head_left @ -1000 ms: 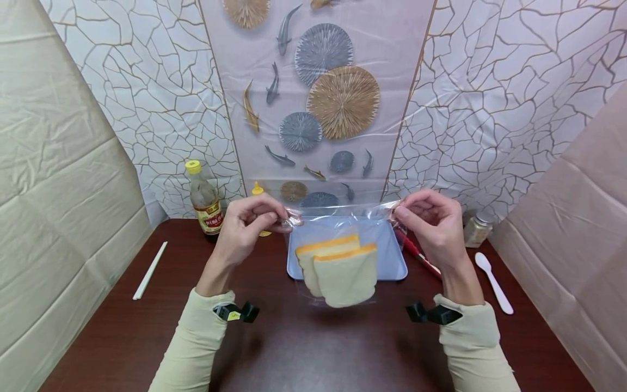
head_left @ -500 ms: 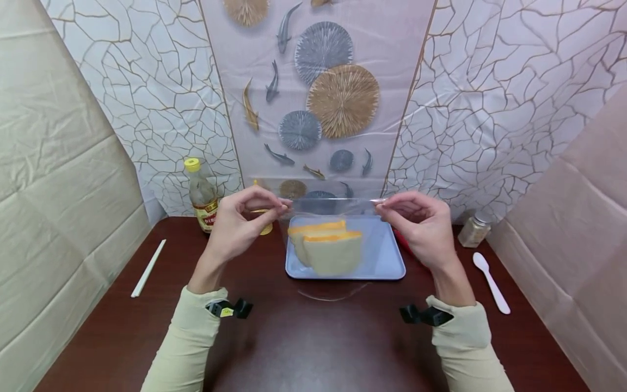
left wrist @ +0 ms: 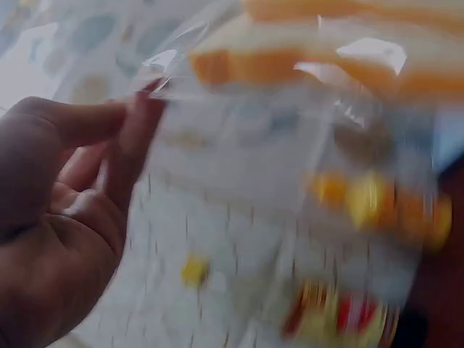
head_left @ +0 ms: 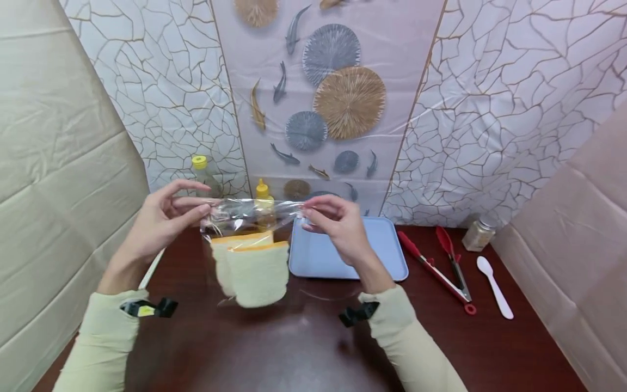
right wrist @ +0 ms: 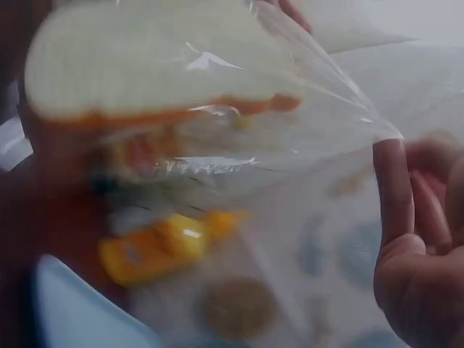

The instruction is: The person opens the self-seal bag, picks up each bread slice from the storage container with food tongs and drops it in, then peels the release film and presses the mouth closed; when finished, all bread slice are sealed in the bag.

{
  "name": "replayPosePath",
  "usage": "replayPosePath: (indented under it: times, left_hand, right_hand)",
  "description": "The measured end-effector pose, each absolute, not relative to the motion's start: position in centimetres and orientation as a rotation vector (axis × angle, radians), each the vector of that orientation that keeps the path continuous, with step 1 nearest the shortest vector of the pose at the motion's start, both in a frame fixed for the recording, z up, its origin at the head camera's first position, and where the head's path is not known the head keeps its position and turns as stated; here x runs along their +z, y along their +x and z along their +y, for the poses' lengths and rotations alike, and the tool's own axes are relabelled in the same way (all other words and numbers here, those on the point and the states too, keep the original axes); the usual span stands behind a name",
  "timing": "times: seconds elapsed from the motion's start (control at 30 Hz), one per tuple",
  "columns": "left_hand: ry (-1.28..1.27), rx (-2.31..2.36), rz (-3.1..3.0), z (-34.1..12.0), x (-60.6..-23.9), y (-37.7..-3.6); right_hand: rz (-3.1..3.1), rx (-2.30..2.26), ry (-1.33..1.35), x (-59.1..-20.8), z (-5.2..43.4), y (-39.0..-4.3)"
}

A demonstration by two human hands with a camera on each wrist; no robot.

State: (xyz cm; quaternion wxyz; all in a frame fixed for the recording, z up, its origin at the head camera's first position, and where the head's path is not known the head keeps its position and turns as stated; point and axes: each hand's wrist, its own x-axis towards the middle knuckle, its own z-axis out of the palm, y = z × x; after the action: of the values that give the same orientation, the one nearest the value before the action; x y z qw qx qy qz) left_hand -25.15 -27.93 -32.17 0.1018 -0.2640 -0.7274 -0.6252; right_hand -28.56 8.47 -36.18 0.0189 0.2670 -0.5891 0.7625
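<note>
A clear plastic bag (head_left: 250,218) with two bread slices (head_left: 254,269) inside hangs above the dark wooden table, left of the blue tray (head_left: 343,256). My left hand (head_left: 164,220) pinches the bag's top left corner. My right hand (head_left: 333,220) pinches the top right corner. The left wrist view shows my left fingers (left wrist: 138,123) on the bag's (left wrist: 254,145) edge, with the bread crust (left wrist: 290,65) above. In the right wrist view my right fingertips (right wrist: 391,188) hold the film (right wrist: 319,123) beside the bread (right wrist: 152,58).
A yellow-capped bottle (head_left: 203,174) and a yellow squeeze bottle (head_left: 263,198) stand at the back wall behind the bag. Red tongs (head_left: 441,261), a white spoon (head_left: 495,286) and a small jar (head_left: 477,233) lie right of the tray. A white stick (head_left: 149,267) lies left.
Both hands have carried the bag of bread to the left, off the tray and over the bare table. The tray now shows no bread in front of it.
</note>
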Motion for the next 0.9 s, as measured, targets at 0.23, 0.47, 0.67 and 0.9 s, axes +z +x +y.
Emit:
replayPosePath:
  times: [0.23,0.47,0.67,0.9]
  left_hand:
    - [-0.489,-1.390,-2.734,-31.6,-37.1,-30.2]
    - [-0.213,-1.376,-2.892,-30.5,-43.0,-32.9]
    - [-0.152,-1.274,-2.784,-29.6,-44.6,-33.6]
    - [-0.080,-0.895,-2.664,-28.6,-44.5,-32.2]
  right_hand:
    - [-2.262,2.293,0.419,-42.5,2.2,-33.8]
    - [-2.619,1.625,0.400,-46.7,1.0,-35.1]
    - [-2.647,1.588,0.377,-46.9,2.0,-35.0]
    - [-2.614,1.609,0.424,-46.9,3.9,-34.0]
